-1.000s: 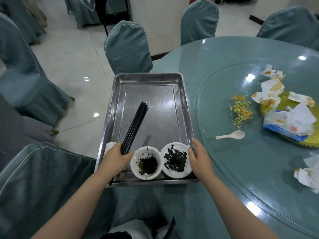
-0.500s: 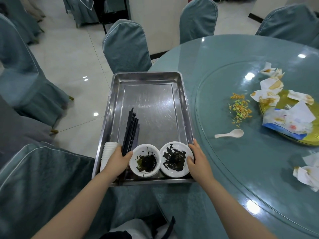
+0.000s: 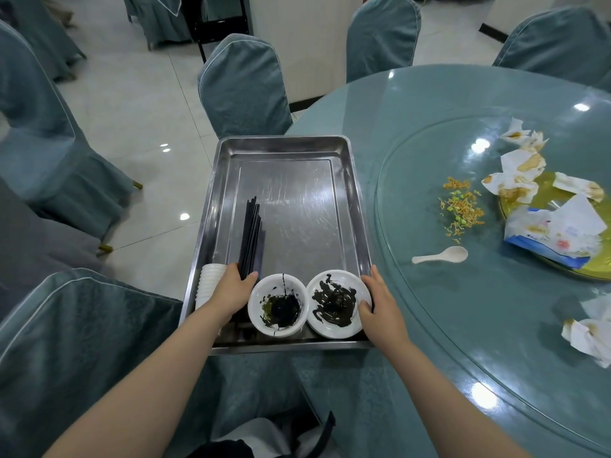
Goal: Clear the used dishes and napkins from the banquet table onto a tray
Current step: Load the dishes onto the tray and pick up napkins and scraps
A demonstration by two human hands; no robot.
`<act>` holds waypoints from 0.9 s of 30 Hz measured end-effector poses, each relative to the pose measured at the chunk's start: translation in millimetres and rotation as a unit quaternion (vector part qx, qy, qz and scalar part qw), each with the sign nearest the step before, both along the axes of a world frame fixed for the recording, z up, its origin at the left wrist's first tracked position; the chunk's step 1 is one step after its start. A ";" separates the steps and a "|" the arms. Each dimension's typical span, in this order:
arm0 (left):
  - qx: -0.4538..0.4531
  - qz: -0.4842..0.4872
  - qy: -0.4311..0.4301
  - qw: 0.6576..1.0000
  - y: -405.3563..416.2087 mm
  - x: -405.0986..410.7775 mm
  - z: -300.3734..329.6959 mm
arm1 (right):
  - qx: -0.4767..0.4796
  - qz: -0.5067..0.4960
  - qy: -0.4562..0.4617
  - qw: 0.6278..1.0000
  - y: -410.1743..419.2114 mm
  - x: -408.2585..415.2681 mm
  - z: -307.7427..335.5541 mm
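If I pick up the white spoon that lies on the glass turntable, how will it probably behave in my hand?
The white spoon looks rigid, probably ceramic or hard plastic, so it should not bend. It is small, so likely light. It lies on the smooth glass turntable, so it may slide when pushed rather than lift cleanly. If it is ceramic, it could chip when dropped into the metal tray.

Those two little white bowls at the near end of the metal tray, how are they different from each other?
The left bowl looks deeper, with dark sauce pooled at its bottom and a greenish tinge at the edge; the right bowl looks shallower, its dark sauce smeared in streaks. The right hand touches the right bowl's rim, while the left hand rests beside the left bowl, on the black chopsticks. Both are white, round, used, and upright side by side in the tray.
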State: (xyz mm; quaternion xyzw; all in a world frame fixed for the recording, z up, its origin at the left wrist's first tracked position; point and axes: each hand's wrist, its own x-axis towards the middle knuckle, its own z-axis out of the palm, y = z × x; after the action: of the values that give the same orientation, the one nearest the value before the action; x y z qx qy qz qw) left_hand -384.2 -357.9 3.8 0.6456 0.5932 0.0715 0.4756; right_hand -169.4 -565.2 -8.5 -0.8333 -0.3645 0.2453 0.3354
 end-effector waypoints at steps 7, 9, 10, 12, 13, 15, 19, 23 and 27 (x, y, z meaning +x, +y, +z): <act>-0.012 -0.016 0.036 0.999 1.9 5.6 -6.5 | -0.004 -0.002 -0.002 1.000 -0.2 -0.2 -0.4; -0.044 -0.018 0.020 0.999 1.3 2.9 -9.4 | -0.004 -0.001 -0.002 1.000 -0.5 -0.3 0.0; -0.070 -0.019 0.016 0.997 -0.1 1.0 -8.9 | -0.005 -0.001 -0.002 1.000 -0.6 -0.5 0.4; -0.118 -0.019 0.016 0.993 0.0 -3.4 -13.4 | -0.005 0.000 -0.001 1.000 -0.6 -0.9 1.0; -0.131 -0.020 0.014 0.991 0.6 -4.5 -14.3 | -0.006 0.001 -0.001 1.000 -0.7 -1.0 1.1; -0.149 -0.016 0.015 0.989 3.6 -5.1 -18.3 | -0.007 0.001 0.002 1.000 -1.1 -1.0 1.2; -0.162 -0.007 0.011 0.987 4.0 -2.3 -17.0 | -0.010 0.004 0.002 1.000 -1.6 -0.4 0.8; -0.165 -0.001 0.022 0.986 1.2 1.1 -13.6 | -0.012 0.003 0.004 1.000 -2.0 -1.0 1.0; -0.122 -0.005 0.046 0.991 -9.4 5.1 0.9 | -0.009 0.005 0.006 1.000 -3.1 -1.1 2.3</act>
State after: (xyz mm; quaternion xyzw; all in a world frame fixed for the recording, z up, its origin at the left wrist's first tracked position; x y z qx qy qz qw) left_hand -379.0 -367.3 4.6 0.5886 0.6153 -0.0338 0.5233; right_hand -170.5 -568.3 -6.2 -0.8332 -0.3642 0.2548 0.3289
